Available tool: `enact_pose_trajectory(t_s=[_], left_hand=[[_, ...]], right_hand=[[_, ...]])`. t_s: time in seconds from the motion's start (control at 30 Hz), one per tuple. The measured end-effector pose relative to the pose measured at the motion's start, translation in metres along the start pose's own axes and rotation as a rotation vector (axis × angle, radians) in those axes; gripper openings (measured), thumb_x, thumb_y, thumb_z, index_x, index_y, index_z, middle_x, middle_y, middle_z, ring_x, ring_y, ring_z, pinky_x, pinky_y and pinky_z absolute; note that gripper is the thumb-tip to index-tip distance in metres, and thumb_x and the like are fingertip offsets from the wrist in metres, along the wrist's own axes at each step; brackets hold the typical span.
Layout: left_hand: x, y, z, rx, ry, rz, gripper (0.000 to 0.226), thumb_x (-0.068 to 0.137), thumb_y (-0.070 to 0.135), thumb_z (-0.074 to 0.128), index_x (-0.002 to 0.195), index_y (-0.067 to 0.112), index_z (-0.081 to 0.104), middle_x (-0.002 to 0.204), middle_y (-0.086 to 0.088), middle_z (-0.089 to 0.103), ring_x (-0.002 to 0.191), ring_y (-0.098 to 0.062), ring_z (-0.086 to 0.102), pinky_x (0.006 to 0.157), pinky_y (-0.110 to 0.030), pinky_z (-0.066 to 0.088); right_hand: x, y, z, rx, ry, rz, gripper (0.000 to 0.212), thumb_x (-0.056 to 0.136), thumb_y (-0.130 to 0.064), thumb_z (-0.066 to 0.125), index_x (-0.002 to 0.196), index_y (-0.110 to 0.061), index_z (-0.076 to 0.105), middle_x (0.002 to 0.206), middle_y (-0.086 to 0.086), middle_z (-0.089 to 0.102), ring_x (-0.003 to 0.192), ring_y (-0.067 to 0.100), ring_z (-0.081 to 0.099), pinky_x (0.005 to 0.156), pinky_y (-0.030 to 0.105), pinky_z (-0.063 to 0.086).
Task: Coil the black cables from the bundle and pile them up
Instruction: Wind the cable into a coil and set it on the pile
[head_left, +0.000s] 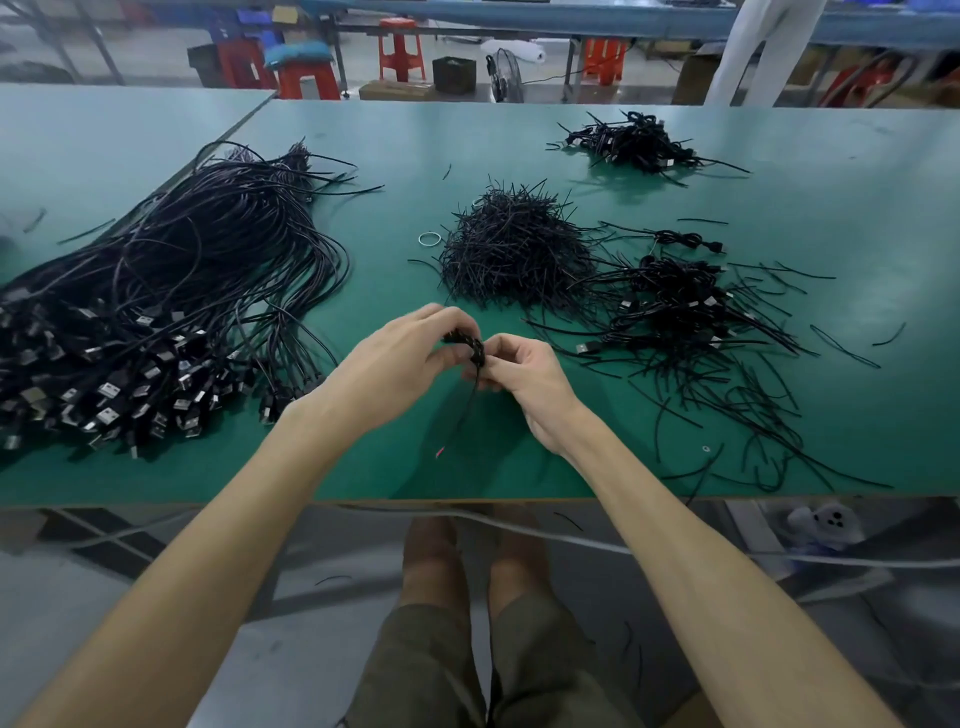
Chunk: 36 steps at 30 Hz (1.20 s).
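As the left hand (400, 364) and the right hand (524, 384) are meeting over the near part of the green surface (395, 156), each grip is pinching tight on one small coiled black cable (467, 345). Its loose end is hanging down between the wrists. Off to the left, the big bundle (171, 291) of long cables is lying spread out. Farther back, a heap of short black ties (514, 254) is sitting in the middle, and a pile of coiled cables (675, 306) is lying just to its right.
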<state>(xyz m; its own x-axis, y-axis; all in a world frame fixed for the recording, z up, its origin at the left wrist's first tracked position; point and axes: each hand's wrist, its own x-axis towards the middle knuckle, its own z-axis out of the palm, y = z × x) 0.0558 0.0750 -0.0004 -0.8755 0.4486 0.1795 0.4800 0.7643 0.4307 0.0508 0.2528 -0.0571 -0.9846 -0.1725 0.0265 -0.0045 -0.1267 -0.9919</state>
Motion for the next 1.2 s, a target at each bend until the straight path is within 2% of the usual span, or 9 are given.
enact_pose_trajectory(t_s=[0.17,0.33,0.47,0.63,0.7,0.77,0.9,1.03,1.2], left_hand=[[0.002,0.000,0.006,0.070,0.089,-0.140,0.029,0.105,0.046,0.045,0.105,0.019,0.056,0.095,0.005,0.065,0.088,-0.022,0.058,0.070,-0.036,0.038],[0.002,0.008,0.010,0.005,0.117,-0.293,0.035,0.103,0.056,0.042,0.106,0.022,0.048,0.084,0.006,0.067,0.075,-0.021,0.063,0.067,-0.039,0.046],[0.005,0.013,0.008,-0.211,0.122,-0.290,0.020,0.109,0.034,0.037,0.115,0.022,0.052,0.078,0.007,0.069,0.068,-0.024,0.060,0.063,-0.036,0.047],[0.004,0.006,0.004,-0.215,0.025,-0.144,0.032,0.104,0.003,0.044,0.130,0.011,0.061,0.086,-0.001,0.073,0.074,-0.014,0.063,0.070,-0.023,0.051],[0.005,0.002,0.006,-0.146,0.006,-0.111,0.033,0.102,0.003,0.052,0.131,0.014,0.064,0.097,0.001,0.066,0.083,-0.017,0.058,0.081,-0.026,0.050],[0.004,-0.003,0.006,-0.026,0.034,-0.071,0.030,0.100,0.013,0.061,0.129,0.019,0.068,0.113,-0.001,0.051,0.101,-0.018,0.046,0.096,-0.033,0.043],[0.003,-0.005,-0.001,0.071,0.007,0.067,0.029,0.101,0.018,0.061,0.129,0.020,0.068,0.152,0.004,0.046,0.136,-0.022,0.042,0.115,-0.041,0.034],[0.004,-0.005,0.000,0.055,-0.032,-0.008,0.024,0.106,0.026,0.051,0.124,0.020,0.066,0.127,0.003,0.062,0.120,-0.022,0.055,0.104,-0.042,0.042],[0.004,0.002,0.006,0.149,0.128,-0.097,0.033,0.104,0.043,0.049,0.101,0.017,0.068,0.097,-0.001,0.064,0.100,-0.024,0.054,0.084,-0.035,0.042]], right_hand=[[-0.002,-0.002,0.002,-0.024,-0.021,0.011,0.012,0.090,0.001,0.069,0.087,-0.009,0.074,0.080,0.003,0.073,0.069,0.008,0.064,0.063,0.015,0.048],[-0.001,-0.002,0.000,-0.038,-0.016,0.015,0.005,0.093,-0.001,0.069,0.091,-0.004,0.072,0.077,0.004,0.071,0.064,0.007,0.060,0.062,0.014,0.046],[0.000,-0.001,0.000,0.001,-0.011,0.008,0.008,0.093,0.000,0.069,0.087,-0.005,0.068,0.077,0.004,0.070,0.063,0.006,0.061,0.062,0.014,0.047],[0.001,-0.002,-0.001,-0.004,-0.004,0.019,0.015,0.096,0.002,0.063,0.086,-0.007,0.068,0.076,0.000,0.073,0.068,0.009,0.064,0.063,0.018,0.048],[0.001,-0.002,-0.001,-0.015,-0.003,0.023,0.010,0.097,-0.002,0.063,0.089,-0.006,0.069,0.083,0.008,0.072,0.074,0.016,0.063,0.065,0.019,0.048],[-0.001,-0.001,-0.001,-0.015,-0.007,0.014,0.010,0.097,-0.004,0.065,0.089,-0.006,0.069,0.082,0.009,0.071,0.070,0.012,0.063,0.063,0.014,0.047],[-0.001,0.000,0.000,0.004,-0.006,0.001,0.008,0.097,-0.002,0.064,0.091,-0.003,0.069,0.078,0.007,0.070,0.063,0.004,0.062,0.060,0.012,0.046],[-0.002,-0.002,0.000,0.041,-0.012,0.010,0.009,0.094,0.002,0.067,0.090,-0.006,0.070,0.075,0.003,0.072,0.065,0.005,0.065,0.061,0.012,0.047],[-0.002,-0.003,0.001,0.006,-0.012,0.013,0.006,0.092,-0.002,0.071,0.088,-0.007,0.072,0.074,0.002,0.072,0.061,0.004,0.062,0.059,0.012,0.045]])
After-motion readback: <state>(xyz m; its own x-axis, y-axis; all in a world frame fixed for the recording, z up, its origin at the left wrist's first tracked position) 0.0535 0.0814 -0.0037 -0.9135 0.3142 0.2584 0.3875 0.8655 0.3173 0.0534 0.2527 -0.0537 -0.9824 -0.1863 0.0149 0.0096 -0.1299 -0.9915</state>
